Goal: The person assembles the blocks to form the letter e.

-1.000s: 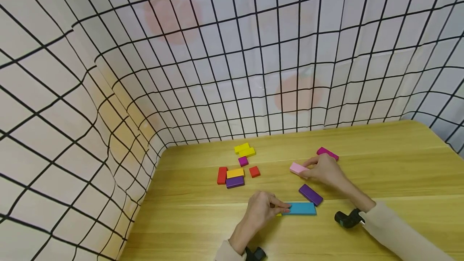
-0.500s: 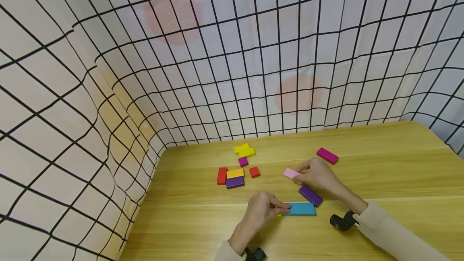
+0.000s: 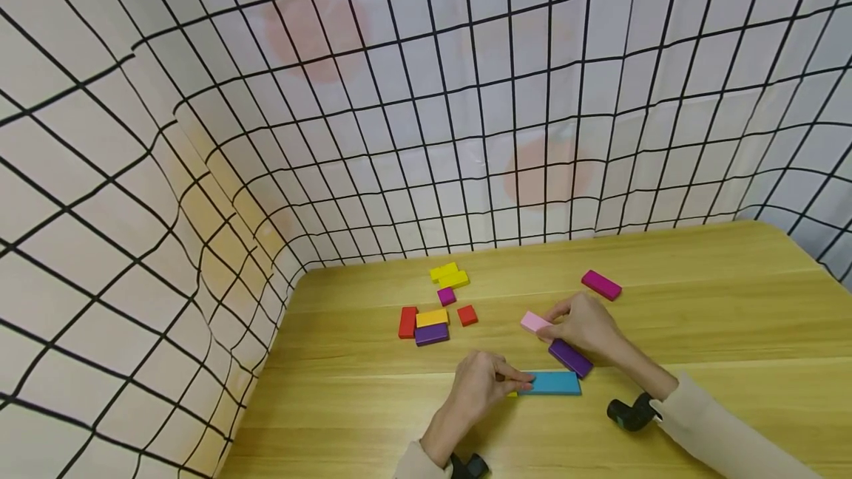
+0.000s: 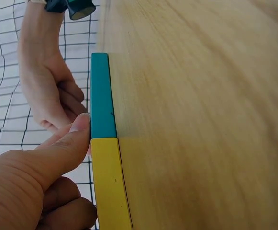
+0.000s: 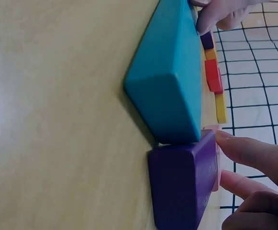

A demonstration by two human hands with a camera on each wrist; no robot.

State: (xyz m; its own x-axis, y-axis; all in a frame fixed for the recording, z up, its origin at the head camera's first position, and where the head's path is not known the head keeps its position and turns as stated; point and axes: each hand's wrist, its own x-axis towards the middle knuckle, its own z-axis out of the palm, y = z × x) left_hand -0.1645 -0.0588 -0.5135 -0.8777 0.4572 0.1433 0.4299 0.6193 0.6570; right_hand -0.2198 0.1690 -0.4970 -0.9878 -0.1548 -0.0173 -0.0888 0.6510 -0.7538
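Note:
A long blue block [image 3: 554, 383] lies end to end with a yellow block [image 4: 110, 184] on the table. At that joint my left hand [image 3: 481, 383] holds the blue block's left end with thumb and fingers, covering most of the yellow one in the head view. My right hand [image 3: 586, 325] pinches a pale pink block [image 3: 535, 322] between thumb and finger. Just in front of this hand, a purple block [image 3: 570, 358] lies slanted, one corner right at the blue block's far right end. In the right wrist view, the purple block partly hides the pink one.
A magenta block [image 3: 601, 285] lies behind my right hand. Further left are a red block [image 3: 408, 322], an orange block [image 3: 432, 318], another purple block [image 3: 432, 334], a small red block [image 3: 467, 315], a small magenta block [image 3: 447, 296] and two yellow blocks [image 3: 454, 279]. A grid-patterned curtain [image 3: 426, 131] borders the table.
My right hand has carried the pink block left and slightly toward me, away from the magenta block, stopping near the purple one. My left hand and the blue block have stayed put.

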